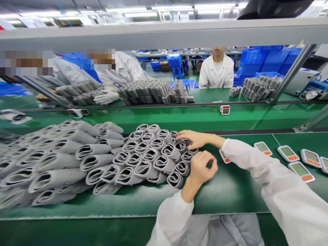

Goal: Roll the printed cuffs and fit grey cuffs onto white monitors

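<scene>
1. You are at a green bench (pixel 230 191) on a factory line with bright strip lights overhead. The landmark is the stack of rolled grey cuffs (pixel 151 153) in front of you.

2. Nearest to you, your left hand (pixel 201 169) sits at the stack's right edge. The fingers curl inward and the wrist is bent back toward your body, the white sleeve pulled up just short of it. The hand is half closed. I cannot tell whether it pinches anything, because the fingertips hide what is under them.

3. Just beyond it, your right hand (pixel 194 138) lies flat on the stack's upper right corner, fingers stretched out and touching the top cuffs. It is open and grips nothing. The forearm comes in from the right, across the bench.

4. A small monitor (pixel 224 157) peeks out under that forearm, just right of the stack. More monitors (pixel 293 159) lie in a row further right, well apart from the cuffs.

5. Judging by the layout, the stack is neatly built while a looser heap of cuffs (pixel 51 160) to its left remains unsorted, so plenty of work looks left.

6. Behind the stack, past a rail, people in white coats (pixel 217 71) work at similar cuff piles (pixel 148 92), and blue crates (pixel 263 59) stand at the back.
</scene>
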The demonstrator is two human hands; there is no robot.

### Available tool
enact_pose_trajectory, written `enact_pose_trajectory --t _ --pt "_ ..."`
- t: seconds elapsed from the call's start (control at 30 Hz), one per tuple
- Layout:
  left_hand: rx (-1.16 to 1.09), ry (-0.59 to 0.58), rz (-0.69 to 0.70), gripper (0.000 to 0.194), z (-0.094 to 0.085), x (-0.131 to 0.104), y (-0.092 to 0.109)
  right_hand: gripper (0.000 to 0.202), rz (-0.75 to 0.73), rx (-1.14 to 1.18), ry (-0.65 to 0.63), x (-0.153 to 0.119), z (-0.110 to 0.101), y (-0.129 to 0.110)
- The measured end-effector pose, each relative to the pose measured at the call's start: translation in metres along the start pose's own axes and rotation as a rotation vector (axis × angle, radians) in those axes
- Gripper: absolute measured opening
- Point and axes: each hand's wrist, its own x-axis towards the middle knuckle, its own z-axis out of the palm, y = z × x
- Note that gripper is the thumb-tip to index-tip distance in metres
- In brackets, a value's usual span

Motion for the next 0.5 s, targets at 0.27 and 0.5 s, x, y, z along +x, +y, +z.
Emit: enact_pose_trajectory --t 0.27,0.5 --pt "0.875 0.024 -0.181 0.061 -0.107 -0.003 -0.001 0.059 0.147 0.07 0.114 0.005 0.018 0.015" --pt "0.965 -0.124 -0.197 0.048 -0.103 -0.002 -0.007 0.051 0.302 0.218 0.183 -0.004 0.028 0.027"
